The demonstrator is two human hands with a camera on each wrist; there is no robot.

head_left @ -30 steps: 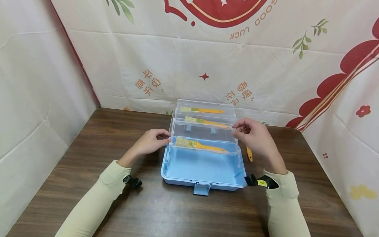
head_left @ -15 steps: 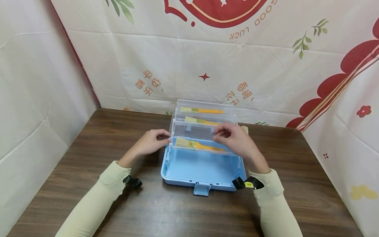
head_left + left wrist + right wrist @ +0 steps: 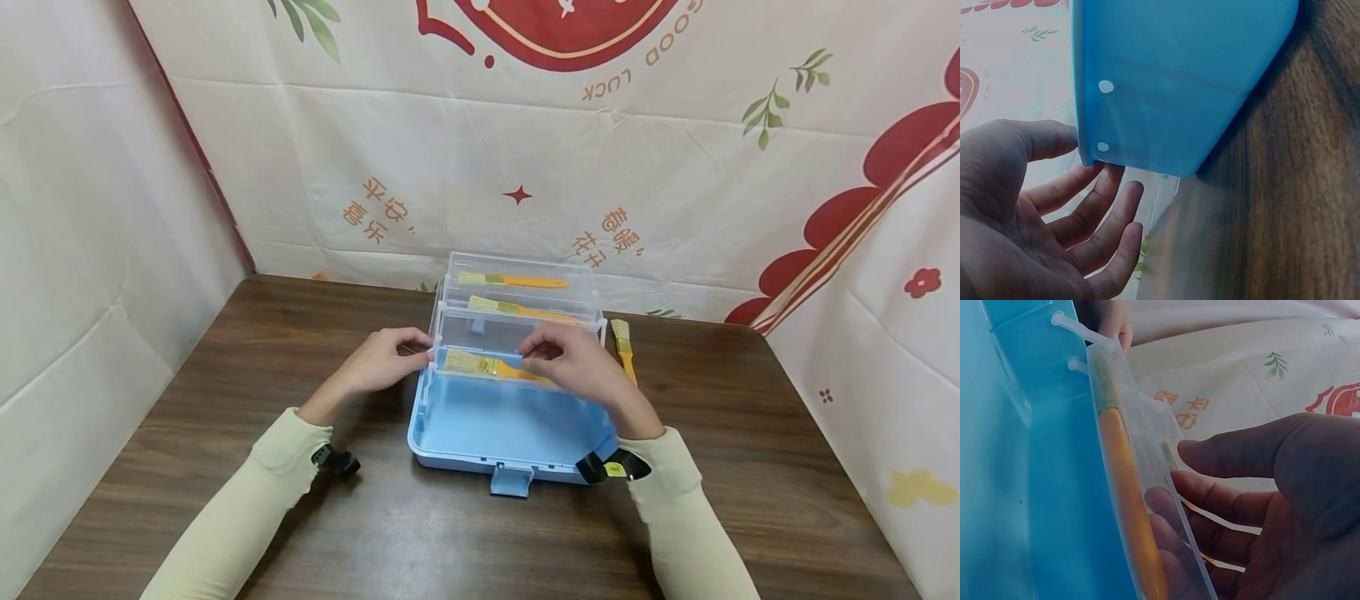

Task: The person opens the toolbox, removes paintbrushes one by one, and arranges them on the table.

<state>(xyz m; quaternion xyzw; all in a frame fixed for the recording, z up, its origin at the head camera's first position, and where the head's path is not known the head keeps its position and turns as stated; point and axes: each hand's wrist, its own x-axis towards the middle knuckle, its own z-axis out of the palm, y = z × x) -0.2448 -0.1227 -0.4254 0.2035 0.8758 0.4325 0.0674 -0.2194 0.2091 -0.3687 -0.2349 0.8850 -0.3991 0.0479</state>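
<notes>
My left hand (image 3: 386, 360) grips the rear left corner of an open light-blue toolbox (image 3: 517, 429); in the left wrist view its thumb meets the rim and fingertips reach under the corner. Tiered clear trays (image 3: 480, 329) rise from the box. One paintbrush (image 3: 472, 362) with a yellow handle lies in the front tray, a second paintbrush (image 3: 495, 306) in the middle one, a third paintbrush (image 3: 517, 280) at the top. My right hand (image 3: 573, 362) hovers over the front tray, fingers loosely bent with nothing between them. It hides part of the front brush's handle (image 3: 1125, 481).
Another yellow-handled paintbrush (image 3: 624, 342) lies on the brown wooden table (image 3: 360, 517), right of the box. The box's latch (image 3: 512, 479) hangs out at the front. A printed cloth (image 3: 360, 125) stands up behind the table and along both sides.
My right hand has moved left and slightly down, from the middle brush's handle end to above the front tray. The brush on the table shows more now. My left hand stays put.
</notes>
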